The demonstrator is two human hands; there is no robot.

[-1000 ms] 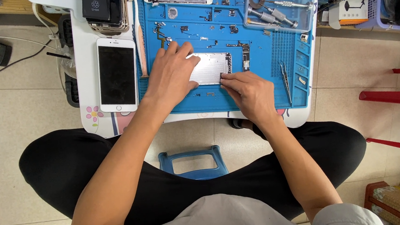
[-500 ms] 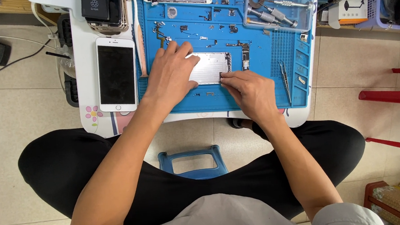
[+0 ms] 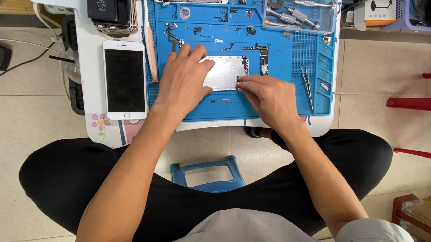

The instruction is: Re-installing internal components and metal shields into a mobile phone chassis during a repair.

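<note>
At frame centre on the blue mat (image 3: 286,102), I read my left hand (image 3: 184,80) pressing flat, open, on the metal plate (image 3: 227,71), my right hand (image 3: 270,99) pinching its lower-right edge; next likely needs careful lifting.

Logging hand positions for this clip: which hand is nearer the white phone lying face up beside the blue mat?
Left. The left hand rests on the silver plate, just right of the white phone; the right hand sits farther right, at the plate's lower corner.

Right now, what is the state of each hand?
Left hand: open, fingers pressing on the silver metal plate.
Right hand: fingertips pinched at the plate's lower right edge.
</note>
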